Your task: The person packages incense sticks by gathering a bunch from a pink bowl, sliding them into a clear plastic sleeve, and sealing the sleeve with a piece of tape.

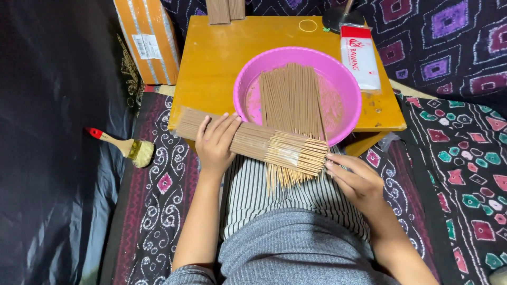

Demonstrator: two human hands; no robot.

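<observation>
Worktop (211, 58): low yellow-wood table, carries most items. On it sits a pink basin (348, 89), round, near the front edge, partly overhanging toward the person's lap.

Basin contents: a loose pile of brown incense sticks (290, 95) lying lengthwise, bare ends sticking out over the rim toward the lap. Still unsorted, approx. the bulk of the stock visible.

Gathered bundle (253, 140): a flat sheaf of the same sticks, lying crosswise across the basin's near rim and the worktop edge, over striped cloth on the lap. Ends on the right side look roughly flush, pale tips showing.

L hand (215, 142): fingers flat on top of the bundle near its left half, grip open, pressing rather than clasping. R hand (356, 177): fingers extended, tips against the bundle's right end, grip open, nothing enclosed.

Judgement: one sheaf pulled and being evened; not tied as far as I can see. Basin pile remains.

Also: cardboard box (148, 37) left of the worktop; white-and-red packet (362, 58) at right edge; paintbrush (124, 145) w/ red handle on the mat, well apart; small rubber band (308, 25) at the far side.
</observation>
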